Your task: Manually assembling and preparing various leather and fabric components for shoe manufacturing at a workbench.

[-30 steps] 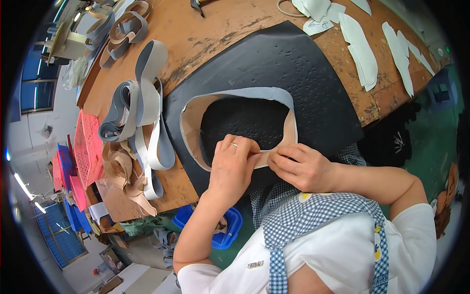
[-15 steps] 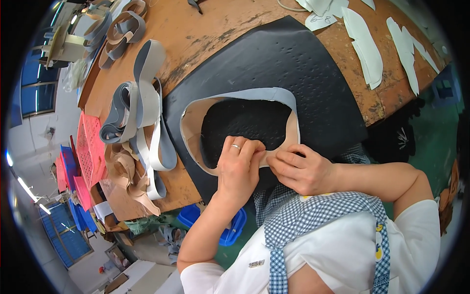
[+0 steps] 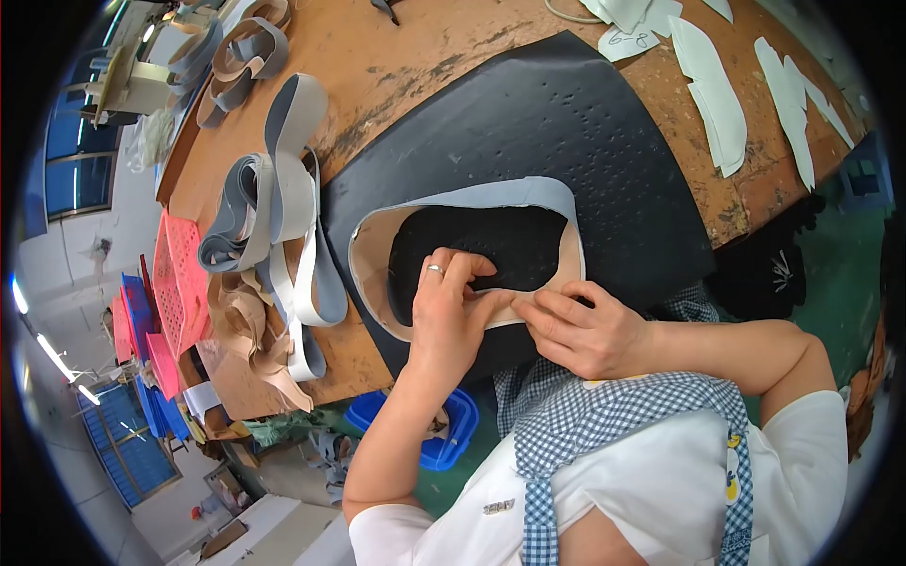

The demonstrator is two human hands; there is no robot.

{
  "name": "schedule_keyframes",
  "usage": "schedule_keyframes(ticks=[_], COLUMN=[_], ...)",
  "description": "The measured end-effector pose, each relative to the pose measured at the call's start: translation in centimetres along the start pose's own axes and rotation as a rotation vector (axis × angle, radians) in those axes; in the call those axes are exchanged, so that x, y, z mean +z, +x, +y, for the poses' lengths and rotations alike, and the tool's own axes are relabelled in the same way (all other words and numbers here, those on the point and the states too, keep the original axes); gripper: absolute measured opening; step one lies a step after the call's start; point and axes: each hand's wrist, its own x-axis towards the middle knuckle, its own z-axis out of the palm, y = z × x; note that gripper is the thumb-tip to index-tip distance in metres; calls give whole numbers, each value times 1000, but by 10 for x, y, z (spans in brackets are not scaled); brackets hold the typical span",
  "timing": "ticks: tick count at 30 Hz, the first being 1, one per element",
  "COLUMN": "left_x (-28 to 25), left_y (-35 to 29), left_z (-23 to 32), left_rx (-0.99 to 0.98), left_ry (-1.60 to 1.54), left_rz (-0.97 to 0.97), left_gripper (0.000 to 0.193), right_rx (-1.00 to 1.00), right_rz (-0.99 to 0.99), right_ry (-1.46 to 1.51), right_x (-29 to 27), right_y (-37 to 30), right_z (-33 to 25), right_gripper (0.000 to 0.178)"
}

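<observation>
Pinching band (image 3: 552,195) at near edge: right hand (image 3: 593,332) | left hand (image 3: 445,309): thumb, forefinger parted | black mat (image 3: 628,156) beyond

Band (image 3: 540,192): partly behind left hand (image 3: 446,309) | dark object (image 3: 385,9) — cut off, top edge | blue bin (image 3: 461,426) — forearm (image 3: 392,443) hides part

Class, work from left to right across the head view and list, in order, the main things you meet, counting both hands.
Pink basket → pile of grey strips → left hand → right hand → notched white piece → blue plastic object.
</observation>
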Motion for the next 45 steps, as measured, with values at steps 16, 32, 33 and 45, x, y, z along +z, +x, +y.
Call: schedule_keyframes(ticks=[16,32,33,45], left_x=[-10,0,-4,-72], left_y=[-41,-15,-10,13], left_z=[10,19,21,48], left_rx=[345,350,317,-96], left_ry=[344,16,-23,-592], left_rz=[-13,233,236,-26], left_gripper=[52,22,21,21], right_rx=[-31,96,184,750], right_rz=[-104,63,83,-72], right_ry=[-149,185,274,1316], right_x=[-7,-40,-44,-101], right_y=[9,47,53,113], right_z=[-2,41,46,72], right_gripper=[18,18,18,19])
